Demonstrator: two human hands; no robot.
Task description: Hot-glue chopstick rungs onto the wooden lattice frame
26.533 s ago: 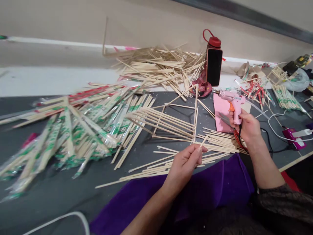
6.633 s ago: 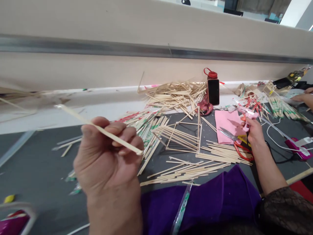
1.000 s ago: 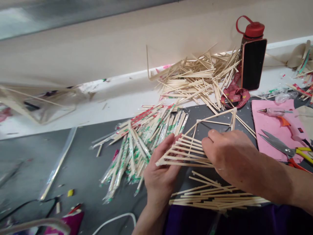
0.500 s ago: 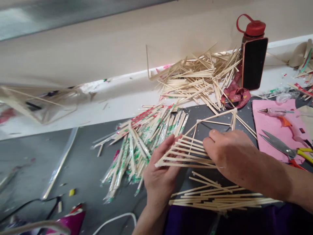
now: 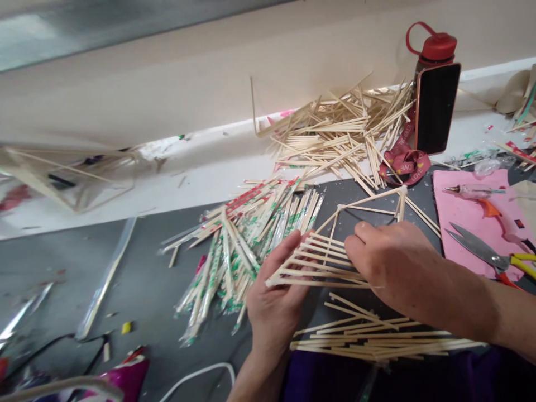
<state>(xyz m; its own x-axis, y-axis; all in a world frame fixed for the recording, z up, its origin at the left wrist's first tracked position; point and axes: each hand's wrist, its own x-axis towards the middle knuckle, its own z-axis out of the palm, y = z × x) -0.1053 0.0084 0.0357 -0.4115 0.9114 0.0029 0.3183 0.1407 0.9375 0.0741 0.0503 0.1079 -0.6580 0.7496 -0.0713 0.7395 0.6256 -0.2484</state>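
Note:
A frame of pale wooden chopsticks (image 5: 320, 260), joined at its corners with whitish blobs, is between my hands above the dark grey table. My left hand (image 5: 278, 285) grips its left corner, thumb along the near-left edge and fingers underneath. Across the frame's slatted side, my right hand (image 5: 396, 262) is closed at the right ends of the sticks, its fingertips partly hidden behind the hand. The far part of the frame rises to a glued corner near the loose pile. Below the frame lie several loose chopsticks (image 5: 377, 340) by the table's near edge.
Wrapped chopsticks (image 5: 251, 245) spread left of my hands. Behind lies a big heap of bare chopsticks (image 5: 335, 134), beside a phone (image 5: 438, 109) leaning on a red-capped bottle (image 5: 439, 47). At right, a glue gun (image 5: 488, 201) and scissors (image 5: 481, 251) rest on pink paper (image 5: 450, 184).
Little differs. My right hand has shifted very slightly left along the sticks, while my left hand keeps its hold on the frame. The view has moved slightly.

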